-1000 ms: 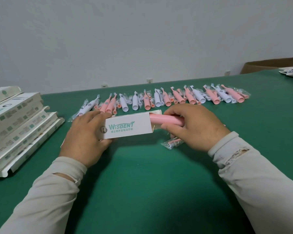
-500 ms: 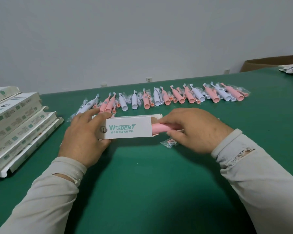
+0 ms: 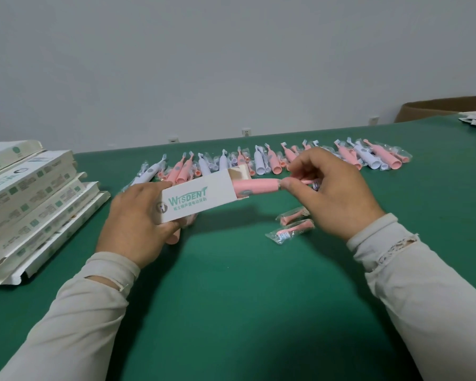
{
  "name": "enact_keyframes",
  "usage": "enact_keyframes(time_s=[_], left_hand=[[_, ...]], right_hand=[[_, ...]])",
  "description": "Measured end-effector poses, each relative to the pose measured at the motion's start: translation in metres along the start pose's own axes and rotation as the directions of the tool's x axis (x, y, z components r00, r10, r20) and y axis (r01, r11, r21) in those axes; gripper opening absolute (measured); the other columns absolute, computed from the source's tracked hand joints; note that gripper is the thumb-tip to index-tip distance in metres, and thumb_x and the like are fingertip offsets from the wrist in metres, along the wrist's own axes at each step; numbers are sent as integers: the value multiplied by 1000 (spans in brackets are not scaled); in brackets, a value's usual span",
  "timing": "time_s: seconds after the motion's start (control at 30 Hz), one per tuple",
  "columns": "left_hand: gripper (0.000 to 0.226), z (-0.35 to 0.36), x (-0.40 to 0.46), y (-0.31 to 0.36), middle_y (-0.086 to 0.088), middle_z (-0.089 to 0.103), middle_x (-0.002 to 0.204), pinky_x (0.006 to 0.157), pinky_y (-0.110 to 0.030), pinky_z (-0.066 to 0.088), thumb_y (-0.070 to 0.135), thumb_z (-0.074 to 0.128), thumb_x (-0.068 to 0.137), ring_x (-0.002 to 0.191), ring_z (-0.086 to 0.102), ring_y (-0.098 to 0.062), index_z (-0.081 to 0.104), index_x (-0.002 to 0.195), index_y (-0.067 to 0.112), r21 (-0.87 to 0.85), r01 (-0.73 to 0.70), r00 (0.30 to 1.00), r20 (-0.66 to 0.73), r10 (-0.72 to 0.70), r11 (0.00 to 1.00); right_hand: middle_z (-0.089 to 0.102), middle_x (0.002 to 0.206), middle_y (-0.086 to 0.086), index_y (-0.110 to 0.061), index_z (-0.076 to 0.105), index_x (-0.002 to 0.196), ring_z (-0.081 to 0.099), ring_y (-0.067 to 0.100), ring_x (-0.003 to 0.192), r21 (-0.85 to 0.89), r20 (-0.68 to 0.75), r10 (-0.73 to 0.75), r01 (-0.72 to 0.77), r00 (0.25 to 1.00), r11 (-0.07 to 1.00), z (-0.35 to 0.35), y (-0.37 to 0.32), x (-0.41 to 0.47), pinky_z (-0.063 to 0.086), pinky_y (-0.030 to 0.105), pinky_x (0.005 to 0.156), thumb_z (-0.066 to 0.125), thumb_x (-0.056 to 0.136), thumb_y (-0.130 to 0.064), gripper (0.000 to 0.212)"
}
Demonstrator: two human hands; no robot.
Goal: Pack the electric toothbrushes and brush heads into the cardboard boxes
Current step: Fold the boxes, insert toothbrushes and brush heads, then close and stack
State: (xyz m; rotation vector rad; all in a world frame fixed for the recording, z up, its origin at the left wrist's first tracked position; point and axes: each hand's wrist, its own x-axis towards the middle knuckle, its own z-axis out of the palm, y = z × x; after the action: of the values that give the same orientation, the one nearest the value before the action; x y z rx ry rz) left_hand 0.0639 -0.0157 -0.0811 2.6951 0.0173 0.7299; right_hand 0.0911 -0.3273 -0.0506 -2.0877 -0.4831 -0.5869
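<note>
The right hand (image 3: 333, 188) pinches the neck of a pink toothbrush (image 3: 254, 187), its body partly inside the white box (image 3: 195, 199) that the left hand (image 3: 138, 224) grips above the desk (image 3: 245, 298). The brush could catch on the open flap if angled, creasing the card. Two bagged brush heads (image 3: 290, 225) lie on the green desk below; more toothbrushes (image 3: 272, 160) line the far side, flat boxes (image 3: 30, 202) stacked left, under a grey wall.

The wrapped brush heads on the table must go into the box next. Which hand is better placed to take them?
The right hand. The brush heads lie just below it, while the left hand grips the box on the far side. First it must release the pink toothbrush, only partly inside.
</note>
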Motion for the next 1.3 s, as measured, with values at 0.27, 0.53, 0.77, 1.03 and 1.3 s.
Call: enact_keyframes(time_s=[0.27, 0.53, 0.77, 1.03, 1.3], left_hand=[[62, 7, -4, 11, 4, 56, 135, 107, -49, 38, 40, 80, 75, 125, 47, -27, 56, 132, 33, -56, -85, 995, 46, 88, 995], [63, 7, -3, 7, 7, 57, 133, 107, -46, 37, 42, 81, 74, 124, 47, -24, 55, 131, 35, -62, -64, 997, 39, 67, 996], [60, 4, -2, 11, 4, 59, 128, 102, -49, 41, 40, 81, 75, 116, 48, -25, 56, 129, 34, -71, -51, 999, 15, 52, 996], [62, 6, -6, 15, 7, 62, 119, 99, -44, 42, 40, 81, 75, 110, 50, -20, 55, 131, 35, -153, -44, 995, 78, 57, 987], [58, 3, -5, 15, 8, 61, 119, 96, -49, 45, 42, 80, 76, 110, 51, -22, 57, 128, 35, -91, -41, 999, 30, 44, 995]], right_hand=[[70, 92, 13, -8, 60, 98, 76, 19, 79, 588, 164, 189, -250, 968, 769, 23, -7, -6, 58, 22, 68, 65, 92, 2, 13], [69, 74, -4, -26, 75, 84, 66, 16, 64, 145, 106, -7, -9, 994, 989, 21, -3, -11, 57, 30, 63, 78, 84, -33, 8], [69, 75, -7, -23, 70, 94, 63, 8, 66, 486, 85, 37, -74, 996, 871, 17, -4, -5, 52, 16, 64, 75, 87, -6, 19], [76, 90, 1, -20, 65, 105, 64, 15, 56, 522, 178, -34, -65, 983, 850, 20, -4, -6, 46, 13, 53, 59, 99, -8, 14], [64, 85, -16, -26, 74, 99, 57, 10, 69, 207, 125, -29, 3, 992, 978, 25, -2, -11, 56, 32, 70, 66, 94, -14, 16]])
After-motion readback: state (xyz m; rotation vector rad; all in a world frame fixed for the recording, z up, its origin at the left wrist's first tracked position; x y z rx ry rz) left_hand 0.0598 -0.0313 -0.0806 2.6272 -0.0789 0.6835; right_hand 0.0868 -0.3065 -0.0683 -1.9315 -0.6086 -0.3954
